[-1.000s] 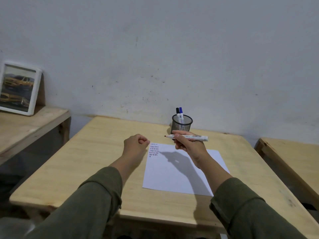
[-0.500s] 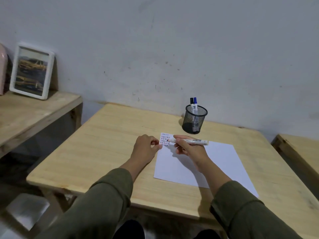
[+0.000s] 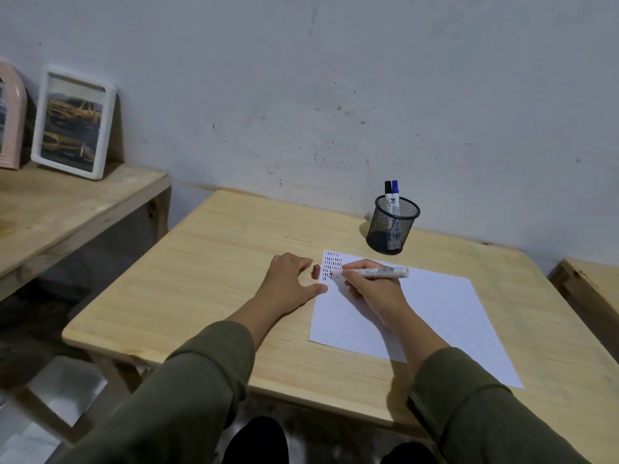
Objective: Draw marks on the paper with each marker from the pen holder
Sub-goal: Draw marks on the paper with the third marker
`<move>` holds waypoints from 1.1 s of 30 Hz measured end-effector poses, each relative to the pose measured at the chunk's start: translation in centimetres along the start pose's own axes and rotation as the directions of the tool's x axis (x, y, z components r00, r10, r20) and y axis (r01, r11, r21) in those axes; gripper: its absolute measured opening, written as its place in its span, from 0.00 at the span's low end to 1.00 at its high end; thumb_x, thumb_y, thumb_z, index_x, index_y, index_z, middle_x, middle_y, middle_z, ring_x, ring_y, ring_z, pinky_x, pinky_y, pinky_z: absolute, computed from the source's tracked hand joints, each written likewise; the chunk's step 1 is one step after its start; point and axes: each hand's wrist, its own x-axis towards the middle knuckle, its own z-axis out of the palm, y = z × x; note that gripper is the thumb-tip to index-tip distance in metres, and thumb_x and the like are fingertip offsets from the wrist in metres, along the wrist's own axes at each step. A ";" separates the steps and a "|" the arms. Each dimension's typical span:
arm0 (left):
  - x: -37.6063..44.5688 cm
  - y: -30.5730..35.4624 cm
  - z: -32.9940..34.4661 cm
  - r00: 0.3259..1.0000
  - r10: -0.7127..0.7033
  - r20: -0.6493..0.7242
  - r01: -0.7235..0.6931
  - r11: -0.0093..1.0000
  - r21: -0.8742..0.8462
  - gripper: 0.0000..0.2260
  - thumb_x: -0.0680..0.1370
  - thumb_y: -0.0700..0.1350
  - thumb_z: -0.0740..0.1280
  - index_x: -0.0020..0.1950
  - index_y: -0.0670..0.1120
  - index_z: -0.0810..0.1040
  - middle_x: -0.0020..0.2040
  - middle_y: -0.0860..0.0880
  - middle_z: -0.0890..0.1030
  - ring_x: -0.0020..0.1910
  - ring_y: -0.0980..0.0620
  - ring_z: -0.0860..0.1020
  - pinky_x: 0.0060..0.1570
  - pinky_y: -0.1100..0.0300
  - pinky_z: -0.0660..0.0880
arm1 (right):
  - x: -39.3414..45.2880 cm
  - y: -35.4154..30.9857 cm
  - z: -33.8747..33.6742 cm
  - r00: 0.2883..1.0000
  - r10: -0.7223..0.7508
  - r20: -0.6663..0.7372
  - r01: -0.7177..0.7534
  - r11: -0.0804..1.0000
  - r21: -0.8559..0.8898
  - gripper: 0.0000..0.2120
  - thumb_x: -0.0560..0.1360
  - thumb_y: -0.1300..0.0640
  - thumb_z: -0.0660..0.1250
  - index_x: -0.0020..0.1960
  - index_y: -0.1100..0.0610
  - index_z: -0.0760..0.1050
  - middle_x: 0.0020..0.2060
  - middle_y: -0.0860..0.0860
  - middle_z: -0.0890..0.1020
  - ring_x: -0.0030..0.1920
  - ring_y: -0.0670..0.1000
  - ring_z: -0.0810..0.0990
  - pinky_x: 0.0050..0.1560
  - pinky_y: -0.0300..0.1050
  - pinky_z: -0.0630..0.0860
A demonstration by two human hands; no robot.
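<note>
A white sheet of paper [image 3: 435, 316] lies on the wooden table [image 3: 217, 279], with rows of short red, blue and black marks [image 3: 332, 262] in its far left corner. My right hand [image 3: 375, 289] grips a white marker [image 3: 378, 272] laid almost level, its red tip touching the paper among the marks. My left hand [image 3: 288, 283] rests flat on the table by the paper's left edge, fingers spread. A small red cap [image 3: 316, 272] stands just off its fingertips. The black mesh pen holder [image 3: 392, 229] behind the paper holds a black marker [image 3: 388, 192] and a blue marker [image 3: 395, 192].
A lower wooden shelf [image 3: 67, 209] at the left carries a white picture frame [image 3: 72, 123] and a pink frame [image 3: 10, 118], both leaning on the wall. Another wooden surface [image 3: 593, 283] starts at the right edge. The grey wall runs just behind the pen holder.
My left hand went from a closed fist to spread fingers, and the red cap now shows on the table. My right hand brought the marker tip down onto the marks. The view tilted downward.
</note>
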 end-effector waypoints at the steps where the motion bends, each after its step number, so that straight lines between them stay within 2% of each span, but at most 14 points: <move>1: 0.1 -0.1 0.1 1.000 0.002 0.000 -0.002 1.000 0.001 0.19 0.64 0.64 0.69 0.46 0.52 0.75 0.38 0.54 0.68 0.50 0.46 0.72 0.52 0.58 0.68 | -0.1 -0.1 0.0 1.000 -0.001 0.006 0.001 1.000 -0.001 0.03 0.72 0.59 0.70 0.44 0.58 0.82 0.33 0.51 0.80 0.32 0.46 0.76 0.34 0.35 0.74; 5: 0.2 -0.4 0.3 1.000 0.004 -0.003 -0.004 1.000 -0.002 0.21 0.64 0.64 0.69 0.49 0.51 0.76 0.40 0.53 0.70 0.51 0.47 0.71 0.52 0.58 0.67 | -0.4 -0.4 0.1 1.000 -0.009 0.013 0.009 1.000 -0.005 0.07 0.72 0.60 0.71 0.47 0.62 0.82 0.34 0.51 0.80 0.30 0.41 0.76 0.31 0.29 0.72; 11: 0.3 -0.6 0.4 1.000 0.004 -0.013 -0.004 1.000 -0.002 0.22 0.64 0.63 0.70 0.50 0.50 0.77 0.40 0.51 0.71 0.51 0.47 0.72 0.51 0.59 0.66 | -0.6 -0.6 0.3 0.999 -0.027 0.019 0.027 1.000 0.000 0.08 0.72 0.62 0.71 0.48 0.65 0.81 0.35 0.52 0.79 0.27 0.37 0.75 0.29 0.28 0.71; 14: 0.3 -0.7 0.4 1.000 0.000 -0.009 0.000 1.000 -0.007 0.21 0.64 0.64 0.69 0.49 0.52 0.76 0.41 0.52 0.72 0.52 0.47 0.72 0.53 0.58 0.67 | -0.5 -0.5 0.2 0.999 -0.040 0.018 0.040 0.999 -0.024 0.07 0.72 0.61 0.71 0.47 0.65 0.81 0.34 0.52 0.80 0.28 0.38 0.76 0.30 0.28 0.71; 20: 0.2 -0.7 0.5 1.000 -0.014 0.006 0.014 1.000 0.000 0.24 0.64 0.65 0.68 0.52 0.50 0.77 0.45 0.46 0.77 0.53 0.46 0.72 0.56 0.56 0.68 | -0.4 -0.4 0.3 0.999 -0.042 0.016 0.042 0.999 -0.020 0.07 0.72 0.62 0.71 0.47 0.66 0.80 0.32 0.53 0.79 0.26 0.38 0.75 0.29 0.28 0.71; 26: 0.0 -0.2 0.1 1.000 -0.006 0.002 0.006 1.000 0.003 0.20 0.65 0.64 0.69 0.46 0.51 0.76 0.38 0.54 0.70 0.51 0.47 0.71 0.52 0.57 0.68 | -0.4 -0.4 0.2 0.999 -0.027 0.033 0.028 0.999 -0.034 0.07 0.72 0.62 0.71 0.47 0.65 0.81 0.32 0.52 0.79 0.26 0.39 0.75 0.30 0.29 0.72; 28: 0.0 -0.2 0.1 1.000 -0.013 0.001 0.013 1.000 -0.001 0.20 0.65 0.64 0.69 0.48 0.51 0.76 0.42 0.52 0.74 0.53 0.48 0.71 0.53 0.57 0.67 | -0.4 -0.4 0.2 0.999 -0.019 0.037 0.019 1.000 -0.009 0.06 0.72 0.63 0.71 0.47 0.66 0.80 0.32 0.53 0.79 0.26 0.40 0.75 0.29 0.30 0.72; 33: -0.2 -0.1 0.2 0.999 -0.040 0.010 0.040 0.999 -0.017 0.24 0.64 0.64 0.69 0.52 0.51 0.77 0.46 0.47 0.78 0.55 0.47 0.72 0.56 0.58 0.67 | -0.5 -0.5 0.2 0.999 -0.021 0.039 0.021 1.000 -0.019 0.07 0.72 0.63 0.70 0.47 0.66 0.80 0.32 0.53 0.79 0.27 0.41 0.75 0.29 0.30 0.72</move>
